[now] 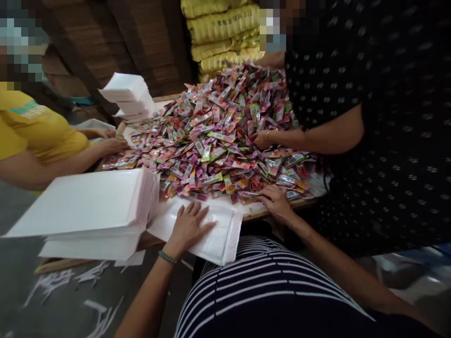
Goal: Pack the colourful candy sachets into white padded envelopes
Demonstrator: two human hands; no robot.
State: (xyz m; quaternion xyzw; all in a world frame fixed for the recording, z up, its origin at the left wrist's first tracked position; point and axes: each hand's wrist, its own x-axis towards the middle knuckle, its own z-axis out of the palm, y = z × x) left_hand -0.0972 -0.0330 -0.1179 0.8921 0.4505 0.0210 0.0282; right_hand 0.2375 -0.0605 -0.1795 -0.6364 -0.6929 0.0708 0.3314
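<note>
My left hand (189,228) lies flat with its fingers spread on a white padded envelope (214,237). The envelope rests at the table's near edge, its flap end toward me. At the front of a heap of small colourful plastic packets (218,136), my right hand (277,203) has its fingers bent together on a small packet (251,194). Its fingertips partly cover that packet. Left of my left hand is a tall stack of white padded envelopes (84,199).
A person in yellow (42,131) reaches into the heap from the left. Another person in dotted black (327,98) has both hands at it on the right. A second white stack (130,91), yellow sacks (225,28) and brown cardboard stacks (141,42) stand behind. Paper strips (102,319) litter the floor.
</note>
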